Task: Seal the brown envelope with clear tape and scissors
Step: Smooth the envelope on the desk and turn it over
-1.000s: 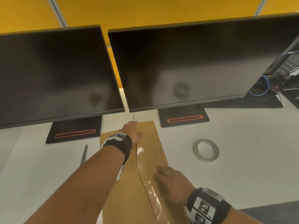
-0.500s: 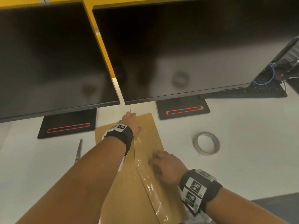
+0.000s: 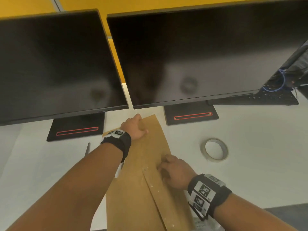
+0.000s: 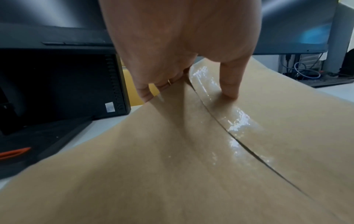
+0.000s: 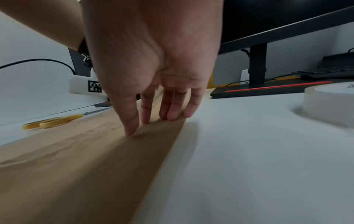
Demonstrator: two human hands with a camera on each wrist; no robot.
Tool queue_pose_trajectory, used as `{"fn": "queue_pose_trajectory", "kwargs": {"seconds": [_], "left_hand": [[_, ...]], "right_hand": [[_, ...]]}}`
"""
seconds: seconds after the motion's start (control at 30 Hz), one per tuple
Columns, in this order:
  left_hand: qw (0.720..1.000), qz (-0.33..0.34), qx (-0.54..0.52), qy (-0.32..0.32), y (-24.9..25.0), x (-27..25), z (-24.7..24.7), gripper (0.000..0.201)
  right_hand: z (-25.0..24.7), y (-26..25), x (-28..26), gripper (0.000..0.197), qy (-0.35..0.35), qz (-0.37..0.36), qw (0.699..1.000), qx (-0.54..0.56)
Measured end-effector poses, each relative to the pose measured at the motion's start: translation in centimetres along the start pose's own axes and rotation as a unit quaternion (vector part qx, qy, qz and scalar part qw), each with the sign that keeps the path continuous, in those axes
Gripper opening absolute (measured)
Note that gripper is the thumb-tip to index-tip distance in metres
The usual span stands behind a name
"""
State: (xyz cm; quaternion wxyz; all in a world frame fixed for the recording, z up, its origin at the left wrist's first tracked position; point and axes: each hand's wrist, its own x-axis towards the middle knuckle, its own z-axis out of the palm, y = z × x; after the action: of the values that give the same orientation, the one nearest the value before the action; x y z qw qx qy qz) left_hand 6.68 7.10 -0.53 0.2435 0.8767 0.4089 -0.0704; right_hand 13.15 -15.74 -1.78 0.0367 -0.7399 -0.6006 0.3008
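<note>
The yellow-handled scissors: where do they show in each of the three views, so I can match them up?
Head: only the grey blade tip of the yellow-handled scissors shows, left of the left forearm; the handles are hidden.
Left wrist: not in the picture.
Right wrist: at mid-left, flat on the white desk beside the far edge of the brown paper envelope.
Shared landmark: the envelope, in all three views.

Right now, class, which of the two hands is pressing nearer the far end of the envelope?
The left hand, by the monitors at the brown envelope's far end; the right hand presses midway along it, nearer the person.
</note>
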Motion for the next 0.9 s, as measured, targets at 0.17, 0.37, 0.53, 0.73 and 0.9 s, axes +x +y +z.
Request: {"fn": "queue_pose_trajectory", "kwargs": {"seconds": [0.17, 0.37, 0.53, 0.73, 0.9], "left_hand": [[0.998, 0.029, -0.053, 0.006, -0.3, -1.6, -1.3, 0.040], [0.994, 0.008, -0.105, 0.032, -0.3, -3.8, -2.7, 0.034], [0.983, -0.048, -0.163, 0.062, -1.9, -5.7, -3.9, 0.040], [0.956, -0.146, -0.234, 0.103, -5.4, -8.2, -3.7, 0.061], [0.936, -0.226, -0.252, 0.097, -7.5, -10.6, -1.9, 0.069]], "right_hand": [[-0.7, 0.0, -0.4, 0.047, 0.140, 0.054, 0.988, 0.042], [-1.0, 0.6, -0.5, 0.058, 0.206, 0.122, 0.967, 0.089], [-2.8, 0.4, -1.4, 0.056, 0.192, 0.138, 0.962, 0.140], [-5.0, -0.5, -0.4, 0.030, 0.198, 0.126, 0.970, 0.065], [-5.4, -0.6, 1.6, 0.043, 0.188, 0.102, 0.977, -0.002]]}}
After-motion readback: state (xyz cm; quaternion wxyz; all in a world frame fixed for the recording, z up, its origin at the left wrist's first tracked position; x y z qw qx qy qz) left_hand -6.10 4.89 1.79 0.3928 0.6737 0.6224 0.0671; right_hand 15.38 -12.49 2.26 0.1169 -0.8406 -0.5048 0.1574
